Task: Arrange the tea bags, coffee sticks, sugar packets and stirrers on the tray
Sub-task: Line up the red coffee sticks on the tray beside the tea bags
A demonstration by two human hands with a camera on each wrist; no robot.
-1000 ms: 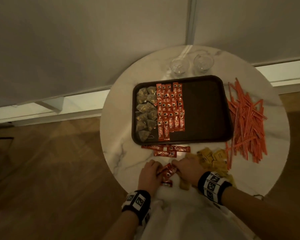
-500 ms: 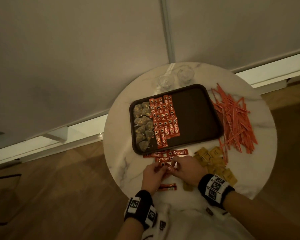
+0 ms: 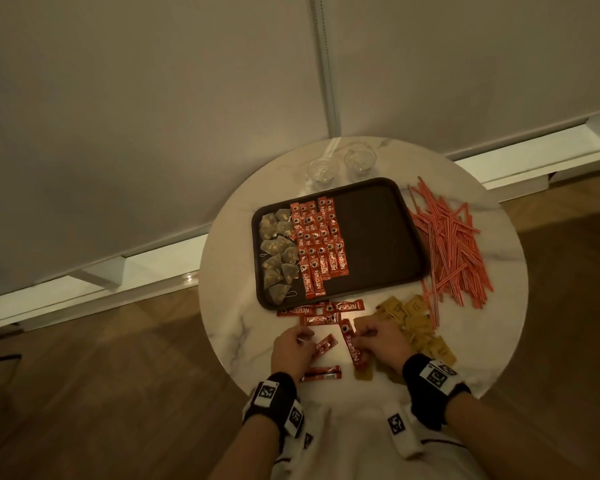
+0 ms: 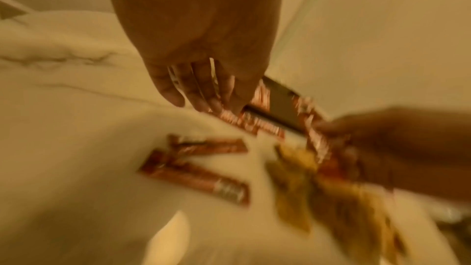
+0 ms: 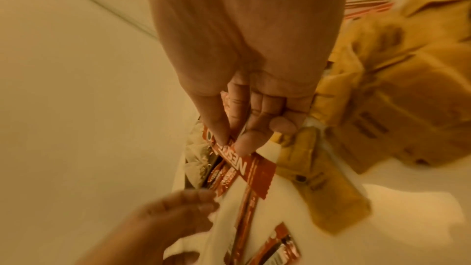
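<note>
The round marble bench (image 3: 492, 344) fills the middle of the head view, and the dark tray (image 3: 378, 237) sits in its upper centre. On the tray's left edge lie the tea bags (image 3: 278, 251), and just to their right the coffee sticks (image 3: 321, 244) lie in rows; the tray's right half is bare. The stirrers (image 3: 451, 244) sprawl in a loose heap to the right of the tray, on the bench. The sugar packets (image 3: 420, 327) are piled below the tray's lower right corner, beside my right hand (image 3: 381, 344). A few loose sticks (image 3: 321, 311) lie just below the tray's near edge.

In the right wrist view my thumb and fingers (image 5: 216, 128) pinch one Nescafe stick (image 3: 352, 344) at its end. My left hand (image 3: 291, 348) rests curled at the lower centre, its fingers touching another stick (image 3: 326, 344); I cannot tell whether they grip it. One more stick (image 3: 321, 373) lies near my left wrist.
</note>
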